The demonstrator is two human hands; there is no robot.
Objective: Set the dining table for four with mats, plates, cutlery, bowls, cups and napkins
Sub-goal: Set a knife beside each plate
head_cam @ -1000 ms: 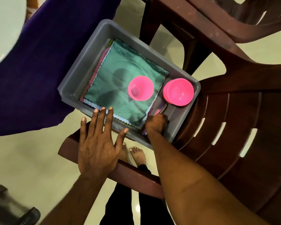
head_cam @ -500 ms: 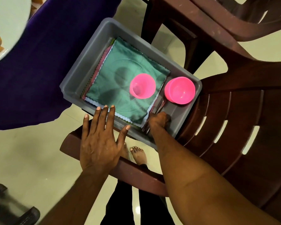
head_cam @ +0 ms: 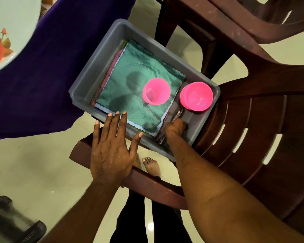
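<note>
A grey plastic bin (head_cam: 95,71) stands on a dark brown chair (head_cam: 253,120). Inside lies a stack of cloths with a green cloth (head_cam: 130,81) on top. A pink cup (head_cam: 155,93) stands on the green cloth, and stacked pink bowls (head_cam: 197,95) sit in the bin's right end. Metal cutlery (head_cam: 176,115) lies between the cloths and the bin's near wall. My right hand (head_cam: 175,128) reaches into the bin and grips the cutlery. My left hand (head_cam: 112,146) rests flat, fingers spread, on the bin's near rim and the chair's armrest.
A purple cloth (head_cam: 42,76) hangs from the table with a floral top (head_cam: 0,46) at the upper left. A second brown chair (head_cam: 253,20) stands behind. My bare feet (head_cam: 151,165) show on the pale floor below. A dark object (head_cam: 11,223) sits at the lower left.
My right hand has stayed in the bin's near right corner on the cutlery. My left hand keeps its place on the rim. The view has shifted slightly.
</note>
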